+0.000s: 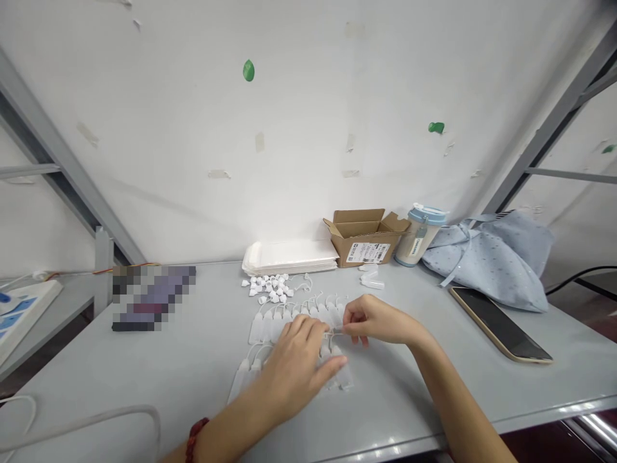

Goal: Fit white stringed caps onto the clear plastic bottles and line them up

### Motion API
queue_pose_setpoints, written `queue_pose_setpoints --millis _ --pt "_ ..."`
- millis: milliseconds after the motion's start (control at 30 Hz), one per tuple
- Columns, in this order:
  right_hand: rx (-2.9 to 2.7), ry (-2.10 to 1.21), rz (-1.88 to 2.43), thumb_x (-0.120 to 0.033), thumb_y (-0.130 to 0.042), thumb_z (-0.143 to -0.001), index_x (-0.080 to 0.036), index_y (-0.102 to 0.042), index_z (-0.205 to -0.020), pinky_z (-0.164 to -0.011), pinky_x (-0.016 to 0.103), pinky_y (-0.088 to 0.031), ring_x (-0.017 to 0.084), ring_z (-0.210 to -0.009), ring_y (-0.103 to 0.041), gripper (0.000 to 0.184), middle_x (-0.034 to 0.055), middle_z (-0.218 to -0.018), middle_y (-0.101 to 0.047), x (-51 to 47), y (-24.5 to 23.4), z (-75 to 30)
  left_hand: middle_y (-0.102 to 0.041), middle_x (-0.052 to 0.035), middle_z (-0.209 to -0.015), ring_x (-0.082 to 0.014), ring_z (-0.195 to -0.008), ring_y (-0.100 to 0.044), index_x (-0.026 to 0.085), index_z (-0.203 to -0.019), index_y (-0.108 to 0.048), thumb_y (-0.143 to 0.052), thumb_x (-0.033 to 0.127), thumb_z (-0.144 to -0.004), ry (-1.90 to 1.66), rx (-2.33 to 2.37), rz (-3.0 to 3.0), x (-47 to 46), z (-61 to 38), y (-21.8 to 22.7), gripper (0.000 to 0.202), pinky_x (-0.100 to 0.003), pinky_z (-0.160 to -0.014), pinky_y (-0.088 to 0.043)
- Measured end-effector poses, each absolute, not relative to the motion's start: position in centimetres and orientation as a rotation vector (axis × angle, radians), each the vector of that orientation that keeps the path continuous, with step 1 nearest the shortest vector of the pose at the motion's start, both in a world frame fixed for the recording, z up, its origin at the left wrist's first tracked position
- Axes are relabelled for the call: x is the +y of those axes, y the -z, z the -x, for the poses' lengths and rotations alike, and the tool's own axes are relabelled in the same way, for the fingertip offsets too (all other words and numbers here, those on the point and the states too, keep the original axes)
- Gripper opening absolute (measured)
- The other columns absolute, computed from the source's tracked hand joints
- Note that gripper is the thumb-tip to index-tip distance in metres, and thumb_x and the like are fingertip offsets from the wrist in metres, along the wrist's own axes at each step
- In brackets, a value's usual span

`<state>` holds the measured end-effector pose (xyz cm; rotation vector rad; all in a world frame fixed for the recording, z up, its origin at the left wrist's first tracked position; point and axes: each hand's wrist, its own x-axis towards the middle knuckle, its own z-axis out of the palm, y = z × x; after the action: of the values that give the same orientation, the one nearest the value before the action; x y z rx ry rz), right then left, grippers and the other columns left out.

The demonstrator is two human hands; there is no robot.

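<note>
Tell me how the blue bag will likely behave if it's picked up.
The blue bag will probably sag and fold rather than hold its shape, since its fabric looks soft and creased. Its strap hangs loose, so it may dangle. Its bulge hints at something inside, but the contents are hidden, so weight is hard to judge.

A phone [499,326] (screen dark) lies beside a bag [491,263].
</note>
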<state>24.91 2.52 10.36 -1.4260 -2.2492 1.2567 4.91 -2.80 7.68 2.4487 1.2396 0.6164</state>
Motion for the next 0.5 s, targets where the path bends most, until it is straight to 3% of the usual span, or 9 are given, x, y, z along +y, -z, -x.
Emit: queue_pose_setpoints --millis 200,300,367,500 --pt "-2.143 -0.238 2.077 -0.009 -0.043 -0.078 -0.014 -0.059 -0.077 -0.057 0.027 -0.035 0.022 -0.078 -0.059 0.016 0.0116 -0.083 -0.064 3.1 -10.6 -25.3 -0.059 -0.0098 -0.107 -0.0260 -0.104 -0.049 0.016 -0.105 -0.055 -0.042 0.037 -0.088 -0.713 1.425 -2.398 2.5 -2.5 -8.5 0.030 -0.040 -0.085 -0.043" --pt "-2.107 -0.120 2.175 -0.009 -0.045 -0.079 -0.013 -0.058 -0.088 -0.059 0.028 -0.034 0.027 -0.092 -0.055 0.016 0.0139 -0.093 -0.062 3.4 -10.5 -26.2 -0.061 -0.0108 -0.107 -0.0277 -0.106 -0.051 0.015 -0.102 -0.058 -0.043 0.027 -0.084 -0.639 1.448 -2.476 6.4 -2.0 -9.2 0.026 -0.040 -0.086 -0.042" --pt "-2.101 -0.105 2.228 -0.012 -0.049 -0.080 -0.013 -0.058 -0.093 -0.061 0.029 -0.036 0.029 -0.099 -0.053 0.017 0.0143 -0.098 -0.060 3.5 -10.5 -26.9 -0.065 -0.0112 -0.097 -0.0290 -0.099 -0.054 0.015 -0.095 -0.062 -0.048 0.023 -0.079 -0.609 1.442 -2.500 8.5 -2.2 -9.3 0.023 -0.039 -0.081 -0.044" --pt "-2.138 -0.216 2.354 -0.019 -0.047 -0.085 -0.014 -0.058 -0.103 -0.064 0.030 -0.038 0.029 -0.099 -0.055 0.022 0.0148 -0.104 -0.060 3.7 -10.3 -28.0 -0.067 -0.0089 -0.089 -0.0270 -0.094 -0.056 0.017 -0.087 -0.066 -0.050 0.018 -0.075 -0.536 1.382 -2.554 10.1 -2.9 -8.7 0.021 -0.035 -0.079 -0.045"
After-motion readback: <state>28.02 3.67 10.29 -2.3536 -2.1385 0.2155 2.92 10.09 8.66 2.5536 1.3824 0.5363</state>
